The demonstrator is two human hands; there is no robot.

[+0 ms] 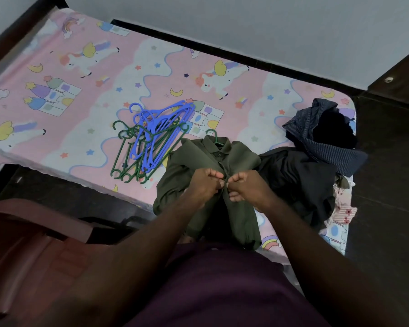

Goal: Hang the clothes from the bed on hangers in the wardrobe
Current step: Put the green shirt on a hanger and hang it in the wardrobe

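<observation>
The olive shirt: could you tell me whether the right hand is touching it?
Touching. The head view shows the right hand pinching the front edge of the olive shirt, fingers curled round the fabric.

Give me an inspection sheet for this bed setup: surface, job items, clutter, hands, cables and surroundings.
Surface: bed under a pink unicorn-print sheet.
Job's things: olive shirt on a green hanger, hook above the collar; blue and green hangers piled beside it; dark clothes heaped at right.
Clutter: pink floral cloth at the dark heap's edge.
Grippers: left hand and right hand both pinch the shirt's front.
Cables: nothing seen.
Surroundings: grey wall, dark bed frame, reddish-brown chair at lower left.
</observation>
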